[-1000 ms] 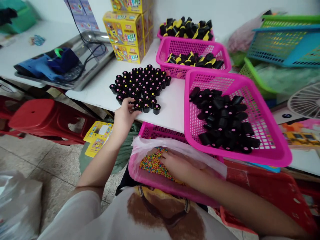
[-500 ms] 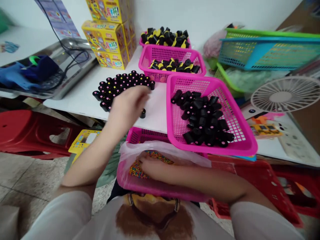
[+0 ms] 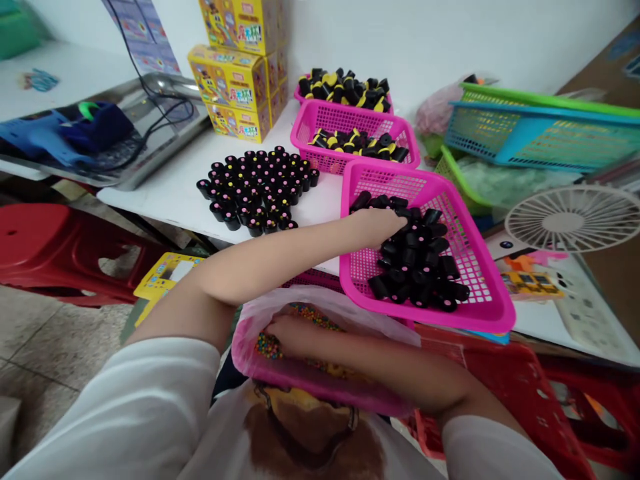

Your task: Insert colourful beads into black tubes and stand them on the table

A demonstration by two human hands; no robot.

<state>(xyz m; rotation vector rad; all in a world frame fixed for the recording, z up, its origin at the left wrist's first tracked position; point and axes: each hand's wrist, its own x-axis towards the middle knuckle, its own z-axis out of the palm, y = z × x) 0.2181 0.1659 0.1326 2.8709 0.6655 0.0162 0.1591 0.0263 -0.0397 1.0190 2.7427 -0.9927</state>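
Observation:
My left hand (image 3: pixel 379 228) reaches over the left rim of the large pink basket (image 3: pixel 350 267). It touches the small black cylinders (image 3: pixel 415 257) heaped inside, some with pink dots on their ends; its fingertips are hidden among them. My right hand (image 3: pixel 290 335) is down in a plastic-lined pink tub (image 3: pixel 245 357) at my lap. Its curled fingers are closed on small multicoloured beads (image 3: pixel 269 345). On the white table stands a tight group of upright black cylinders (image 3: pixel 260 183) with pink and yellow dots on top, left of the basket.
Two more pink baskets (image 3: pixel 310 137) hold black and yellow pieces behind. Yellow boxes (image 3: pixel 227 80) are stacked near the wall. A metal tray (image 3: pixel 145 160) lies left; a fan (image 3: pixel 565 220) and blue and green baskets (image 3: pixel 530 133) are right. Red stools (image 3: pixel 40 247) stand below.
My left hand has moved right, from above the standing cylinders into the large pink basket. A cylinder that stood apart now sits with the group's front edge. My right hand stays in the beads.

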